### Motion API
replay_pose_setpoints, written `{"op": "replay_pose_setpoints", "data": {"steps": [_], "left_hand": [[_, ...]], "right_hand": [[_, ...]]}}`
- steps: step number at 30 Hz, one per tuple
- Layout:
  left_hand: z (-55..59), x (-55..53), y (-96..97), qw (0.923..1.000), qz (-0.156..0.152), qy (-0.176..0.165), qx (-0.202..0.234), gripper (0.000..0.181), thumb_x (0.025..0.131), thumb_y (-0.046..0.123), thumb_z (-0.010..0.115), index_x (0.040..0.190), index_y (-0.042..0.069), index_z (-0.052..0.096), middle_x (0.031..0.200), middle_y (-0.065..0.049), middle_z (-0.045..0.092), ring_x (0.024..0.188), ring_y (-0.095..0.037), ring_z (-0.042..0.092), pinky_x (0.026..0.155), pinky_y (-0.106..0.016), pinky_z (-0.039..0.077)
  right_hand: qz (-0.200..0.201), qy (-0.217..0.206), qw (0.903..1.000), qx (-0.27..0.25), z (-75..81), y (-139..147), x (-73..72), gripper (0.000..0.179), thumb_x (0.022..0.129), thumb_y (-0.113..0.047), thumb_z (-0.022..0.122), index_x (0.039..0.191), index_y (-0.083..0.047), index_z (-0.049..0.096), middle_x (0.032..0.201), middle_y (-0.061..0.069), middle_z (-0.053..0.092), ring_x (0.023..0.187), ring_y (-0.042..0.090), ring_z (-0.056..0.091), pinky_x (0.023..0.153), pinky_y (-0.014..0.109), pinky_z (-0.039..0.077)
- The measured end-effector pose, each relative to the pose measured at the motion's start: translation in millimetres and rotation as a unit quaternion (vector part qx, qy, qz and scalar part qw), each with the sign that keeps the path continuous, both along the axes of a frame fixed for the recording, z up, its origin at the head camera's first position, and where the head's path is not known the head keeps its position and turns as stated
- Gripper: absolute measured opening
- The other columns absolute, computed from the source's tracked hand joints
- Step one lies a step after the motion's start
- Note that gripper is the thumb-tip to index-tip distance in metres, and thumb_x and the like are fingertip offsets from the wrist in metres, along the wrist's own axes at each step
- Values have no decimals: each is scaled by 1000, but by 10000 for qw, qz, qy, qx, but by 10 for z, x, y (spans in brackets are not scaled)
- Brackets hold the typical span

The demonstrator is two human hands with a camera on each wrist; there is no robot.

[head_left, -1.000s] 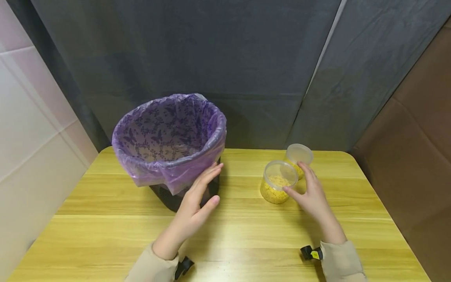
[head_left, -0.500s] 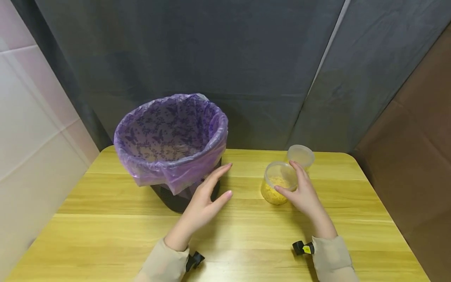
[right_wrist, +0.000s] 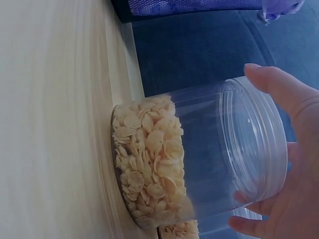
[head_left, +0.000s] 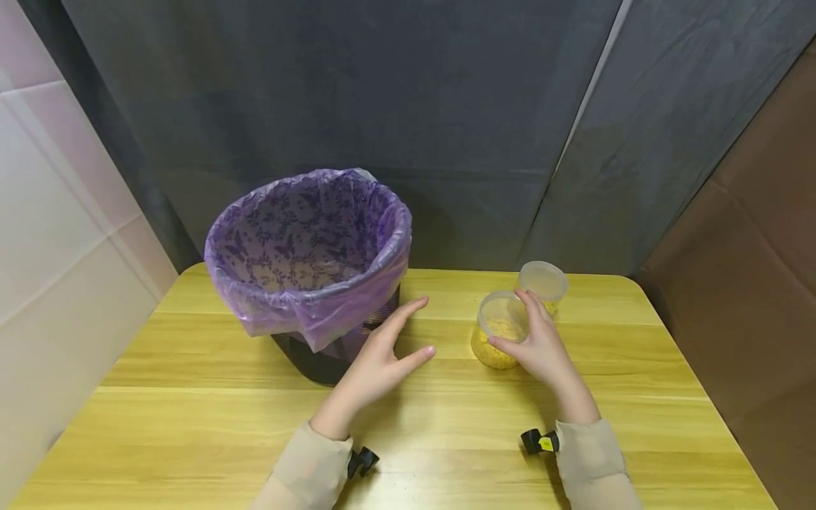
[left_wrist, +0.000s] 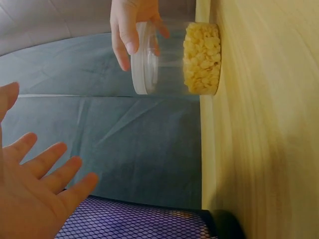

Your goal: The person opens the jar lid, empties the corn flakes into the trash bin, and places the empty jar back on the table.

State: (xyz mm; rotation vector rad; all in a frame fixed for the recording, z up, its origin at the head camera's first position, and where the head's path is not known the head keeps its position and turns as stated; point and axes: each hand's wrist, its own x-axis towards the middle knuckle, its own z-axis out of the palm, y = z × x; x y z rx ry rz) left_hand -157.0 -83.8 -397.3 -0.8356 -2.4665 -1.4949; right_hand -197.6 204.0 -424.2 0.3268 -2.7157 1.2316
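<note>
A clear, lidded plastic jar (head_left: 500,340), partly filled with yellow flakes like cereal, stands upright on the table. My right hand (head_left: 538,347) spans its lid, thumb at the near side and fingers curved round the far side. In the right wrist view, the thumb lies at the edge of the lid (right_wrist: 269,134). Behind it stands a second similar jar (head_left: 550,280), partly hidden by the first. My left hand (head_left: 376,365) is held up in front of the bin, fingers spread, thumb apart, palm toward the jars and nothing in it.
A black mesh bin (head_left: 312,358), lined with a purple butterfly-patterned bag (head_left: 306,312), stands at the left of the wooden table (head_left: 446,439). A dark grey curtain (head_left: 382,92) hangs behind the table's far edge.
My right hand has moved left from beside the jars to round the front jar's lid. My left hand has shifted right, its thumb spreading wider. The jars and bin stay in place.
</note>
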Motion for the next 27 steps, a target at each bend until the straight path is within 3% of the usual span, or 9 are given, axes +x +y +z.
{"op": "replay_pose_setpoints", "data": {"steps": [9,21,27], "left_hand": [[-75,-42,12,9993,19,-351,-155,76,87,29,72,150,18,31,152,-3,31,138,-22,29,110,-47,25],[-119,-61,17,9983,-25,-525,-254,80,86,32,73,151,19,29,153,-9,29,139,-23,26,110,-48,24],[-128,-73,30,9982,-27,-510,-319,84,83,33,75,151,23,27,154,-7,28,139,-21,26,111,-45,23]], "right_hand": [[-44,20,9999,142,16,-8,-11,98,74,-37,82,149,-9,26,154,20,21,137,43,22,104,64,24],[-133,53,9997,196,46,-14,2,101,71,-38,84,149,-9,27,150,17,30,134,41,30,103,60,29],[-161,60,9995,272,59,-15,2,102,70,-40,84,149,-7,27,149,18,31,133,41,31,103,60,30]]}}
